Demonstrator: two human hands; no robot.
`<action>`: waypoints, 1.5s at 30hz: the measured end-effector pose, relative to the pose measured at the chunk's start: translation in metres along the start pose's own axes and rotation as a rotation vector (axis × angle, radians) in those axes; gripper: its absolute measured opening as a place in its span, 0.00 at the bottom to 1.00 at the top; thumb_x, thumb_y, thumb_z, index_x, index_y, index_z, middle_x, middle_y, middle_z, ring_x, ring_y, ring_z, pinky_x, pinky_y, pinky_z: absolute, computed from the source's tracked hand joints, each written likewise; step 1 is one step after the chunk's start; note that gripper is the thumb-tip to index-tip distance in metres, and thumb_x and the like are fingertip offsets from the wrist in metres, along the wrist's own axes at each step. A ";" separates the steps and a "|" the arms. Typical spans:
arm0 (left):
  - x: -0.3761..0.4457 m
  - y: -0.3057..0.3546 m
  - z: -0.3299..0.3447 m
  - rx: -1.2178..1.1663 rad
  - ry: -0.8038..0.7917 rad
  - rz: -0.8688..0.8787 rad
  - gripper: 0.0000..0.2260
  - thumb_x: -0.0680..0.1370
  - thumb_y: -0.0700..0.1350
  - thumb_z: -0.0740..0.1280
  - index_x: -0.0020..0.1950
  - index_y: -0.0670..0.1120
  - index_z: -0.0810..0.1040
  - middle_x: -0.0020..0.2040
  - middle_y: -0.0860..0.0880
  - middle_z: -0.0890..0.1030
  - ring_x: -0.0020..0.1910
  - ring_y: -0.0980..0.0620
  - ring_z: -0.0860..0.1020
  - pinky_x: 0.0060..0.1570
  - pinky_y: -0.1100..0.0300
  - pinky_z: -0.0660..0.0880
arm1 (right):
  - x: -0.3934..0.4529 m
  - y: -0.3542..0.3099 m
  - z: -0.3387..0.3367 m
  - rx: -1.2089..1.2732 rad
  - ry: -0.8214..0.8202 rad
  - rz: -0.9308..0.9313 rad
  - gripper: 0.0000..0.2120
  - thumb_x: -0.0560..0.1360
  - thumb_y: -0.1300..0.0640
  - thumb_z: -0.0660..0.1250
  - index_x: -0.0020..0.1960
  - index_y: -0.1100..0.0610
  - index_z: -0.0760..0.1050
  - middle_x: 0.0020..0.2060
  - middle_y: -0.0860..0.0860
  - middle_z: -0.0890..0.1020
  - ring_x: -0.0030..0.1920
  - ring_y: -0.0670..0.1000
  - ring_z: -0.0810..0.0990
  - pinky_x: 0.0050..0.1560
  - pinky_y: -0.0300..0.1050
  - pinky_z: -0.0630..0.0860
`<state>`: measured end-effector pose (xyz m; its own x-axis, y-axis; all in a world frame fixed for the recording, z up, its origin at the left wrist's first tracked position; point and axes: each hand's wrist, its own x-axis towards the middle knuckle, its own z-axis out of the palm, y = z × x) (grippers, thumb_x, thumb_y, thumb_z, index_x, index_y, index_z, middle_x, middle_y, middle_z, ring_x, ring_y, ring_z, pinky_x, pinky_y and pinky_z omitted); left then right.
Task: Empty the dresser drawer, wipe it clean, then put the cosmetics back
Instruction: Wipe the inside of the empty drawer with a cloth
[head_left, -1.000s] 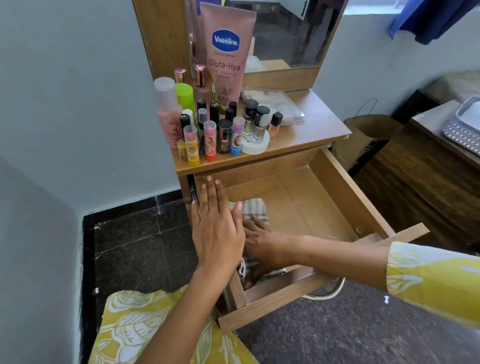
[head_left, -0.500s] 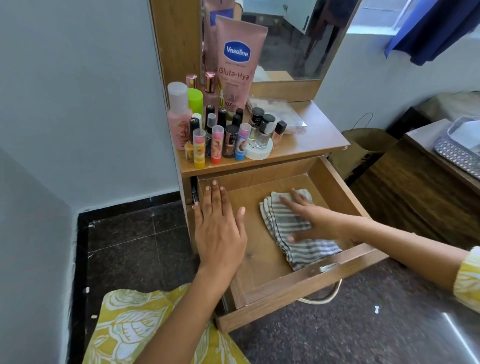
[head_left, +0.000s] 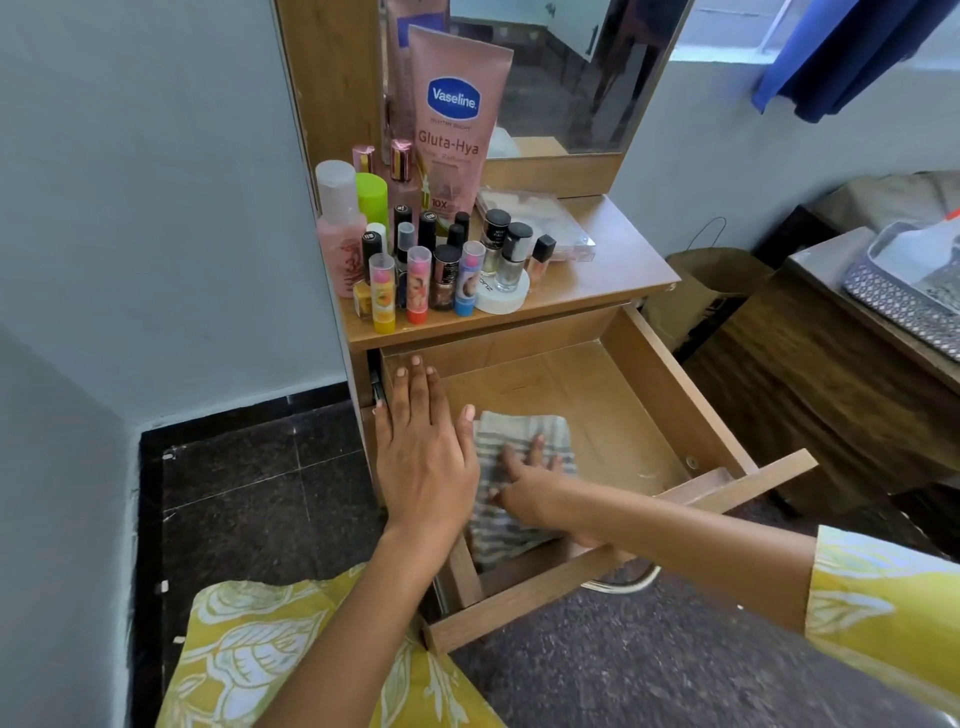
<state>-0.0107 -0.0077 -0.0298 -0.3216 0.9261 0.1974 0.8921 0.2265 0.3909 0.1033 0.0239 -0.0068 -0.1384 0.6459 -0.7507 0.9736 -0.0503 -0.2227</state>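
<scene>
The wooden dresser drawer (head_left: 670, 384) is pulled out and holds only a grey-and-white striped cloth (head_left: 511, 431). My right hand (head_left: 530, 480) presses flat on the cloth at the drawer's front left. My left hand (head_left: 421, 447) lies flat with fingers spread on the drawer's left wall. The cosmetics stand on the dresser top (head_left: 613, 270): a big pink Vaseline tube (head_left: 454, 119), a pink bottle (head_left: 340, 228), a green-capped bottle (head_left: 372, 197), several lip balms (head_left: 418, 286) and nail polish bottles (head_left: 511, 254).
A mirror (head_left: 566, 67) rises behind the dresser top. A clear flat case (head_left: 540, 218) lies at the back of the top. A brown bag (head_left: 706, 291) sits on the floor to the right, beside a wooden table (head_left: 831, 353) with a patterned tray (head_left: 904, 291).
My right hand has slid the cloth from the drawer's middle right back to its front left. My left hand has stayed on the drawer's left wall.
</scene>
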 end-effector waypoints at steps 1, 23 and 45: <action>0.000 0.000 0.000 -0.001 0.002 -0.001 0.32 0.78 0.57 0.36 0.75 0.41 0.55 0.77 0.45 0.52 0.76 0.48 0.49 0.72 0.50 0.47 | 0.009 0.013 -0.005 -0.027 0.035 0.037 0.32 0.82 0.49 0.51 0.77 0.52 0.34 0.75 0.60 0.32 0.75 0.65 0.35 0.74 0.63 0.43; 0.000 0.000 0.000 0.053 0.011 0.002 0.30 0.79 0.56 0.40 0.73 0.41 0.62 0.75 0.43 0.57 0.75 0.45 0.54 0.71 0.46 0.49 | 0.030 0.059 -0.042 -0.047 0.141 0.247 0.45 0.73 0.27 0.45 0.75 0.53 0.29 0.73 0.62 0.28 0.72 0.70 0.32 0.73 0.66 0.38; 0.000 0.000 -0.001 0.067 -0.007 0.008 0.32 0.78 0.57 0.35 0.74 0.44 0.60 0.76 0.46 0.54 0.75 0.49 0.48 0.70 0.45 0.42 | 0.016 0.066 -0.074 -0.302 0.001 0.022 0.44 0.71 0.25 0.37 0.75 0.52 0.28 0.72 0.58 0.28 0.73 0.64 0.30 0.73 0.63 0.35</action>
<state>-0.0114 -0.0086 -0.0288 -0.3129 0.9298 0.1940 0.9137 0.2389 0.3287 0.1791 0.0875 0.0123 -0.1168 0.6481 -0.7526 0.9864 0.1642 -0.0117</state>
